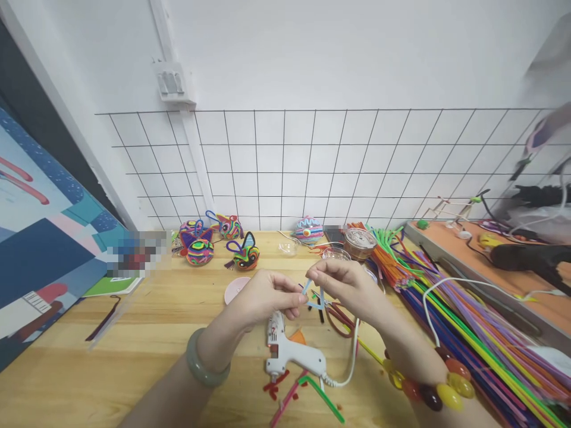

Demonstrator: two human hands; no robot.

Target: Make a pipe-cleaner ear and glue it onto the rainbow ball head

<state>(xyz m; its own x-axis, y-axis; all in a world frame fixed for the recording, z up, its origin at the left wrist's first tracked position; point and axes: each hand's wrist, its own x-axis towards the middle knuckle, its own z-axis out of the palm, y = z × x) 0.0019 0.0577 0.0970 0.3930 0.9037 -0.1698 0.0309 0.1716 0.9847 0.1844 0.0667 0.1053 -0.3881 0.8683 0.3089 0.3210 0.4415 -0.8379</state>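
Observation:
Between my two hands is a light blue pipe cleaner (316,305), bent into a small triangle. My left hand (272,295) pinches its left corner between thumb and fingers. At the top corner, my right hand (345,285) is closed on it with thumb and fingertips. Just below the hands a white hot glue gun (297,352) lies on its side on the wooden table, its cord curling to the right. Behind the pipe cleaner, scissors with dark red handles (339,320) lie partly hidden. A green pipe cleaner (328,399) and short red scraps (273,386) lie near the nozzle.
Several striped, colourful ornaments (199,249) stand at the back left, and a blue-pink one (308,230) near the wall. A pink round dish (235,289) sits behind my left hand. Bundles of pipe cleaners (473,333) cover the right side, beside an orange-topped surface (517,267).

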